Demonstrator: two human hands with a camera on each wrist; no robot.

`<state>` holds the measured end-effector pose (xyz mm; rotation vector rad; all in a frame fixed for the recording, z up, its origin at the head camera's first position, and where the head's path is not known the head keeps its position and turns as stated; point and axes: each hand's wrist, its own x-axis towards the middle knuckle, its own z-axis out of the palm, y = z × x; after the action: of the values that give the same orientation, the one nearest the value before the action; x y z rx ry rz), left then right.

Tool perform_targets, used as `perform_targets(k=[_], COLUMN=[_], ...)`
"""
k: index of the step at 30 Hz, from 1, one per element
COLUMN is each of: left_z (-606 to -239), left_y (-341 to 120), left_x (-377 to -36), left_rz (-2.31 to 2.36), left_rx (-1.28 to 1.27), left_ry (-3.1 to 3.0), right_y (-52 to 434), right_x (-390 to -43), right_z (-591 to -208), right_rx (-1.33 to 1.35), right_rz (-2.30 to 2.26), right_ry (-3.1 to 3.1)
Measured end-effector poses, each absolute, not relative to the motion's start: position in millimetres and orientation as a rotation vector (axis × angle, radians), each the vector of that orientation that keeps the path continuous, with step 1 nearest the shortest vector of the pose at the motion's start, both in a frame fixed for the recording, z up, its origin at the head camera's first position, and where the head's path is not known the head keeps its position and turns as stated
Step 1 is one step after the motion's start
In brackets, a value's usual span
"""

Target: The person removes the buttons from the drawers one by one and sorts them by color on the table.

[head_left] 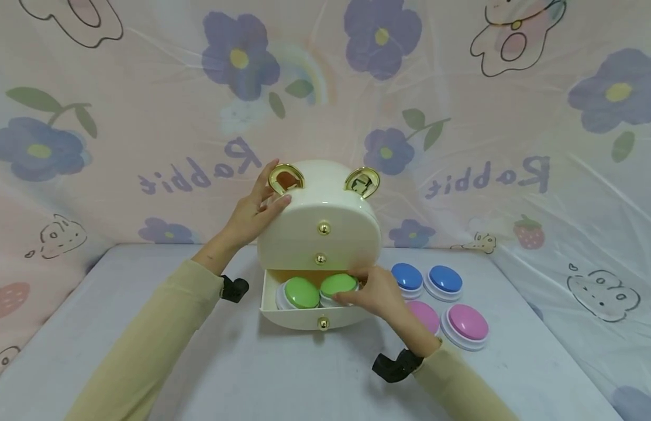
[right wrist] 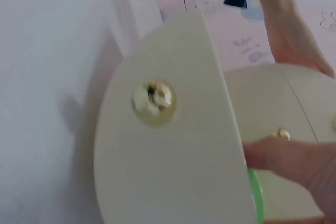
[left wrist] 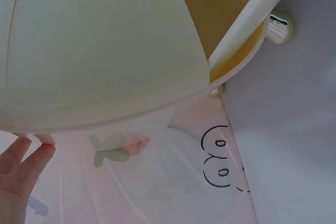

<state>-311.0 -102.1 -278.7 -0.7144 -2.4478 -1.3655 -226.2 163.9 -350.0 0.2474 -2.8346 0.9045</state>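
A cream bear-shaped drawer box [head_left: 319, 216] with gold ears stands on the grey table [head_left: 225, 374]. Its bottom drawer [head_left: 299, 320] is pulled out and holds two green round buttons. My left hand [head_left: 269, 197] rests on the box's top left beside a gold ear, fingers fairly straight; the left wrist view shows those fingertips [left wrist: 23, 156] against the box [left wrist: 105, 51]. My right hand [head_left: 350, 290] reaches into the drawer and pinches the right green button [head_left: 337, 283]. The left green button [head_left: 300, 292] lies beside it. The right wrist view shows the drawer front [right wrist: 168, 150] and its gold knob [right wrist: 153, 98].
Two blue buttons [head_left: 407, 276] [head_left: 445, 279] and two pink buttons [head_left: 467, 321] [head_left: 426, 316] sit on the table right of the box, close to my right wrist. A floral plastic sheet forms the backdrop and both sides.
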Motion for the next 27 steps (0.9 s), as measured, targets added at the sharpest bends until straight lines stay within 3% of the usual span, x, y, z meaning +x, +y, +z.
perform_targets(k=[27], left_z=[-278.6], left_y=[-101.9], left_x=[-312.1], left_rz=[-1.383], left_rx=[-0.708], left_ry=[-2.455], right_y=[164.5], right_x=[-226.2], right_z=[-344.7], right_rx=[-0.016], right_rz=[1.415], right_ry=[-2.716])
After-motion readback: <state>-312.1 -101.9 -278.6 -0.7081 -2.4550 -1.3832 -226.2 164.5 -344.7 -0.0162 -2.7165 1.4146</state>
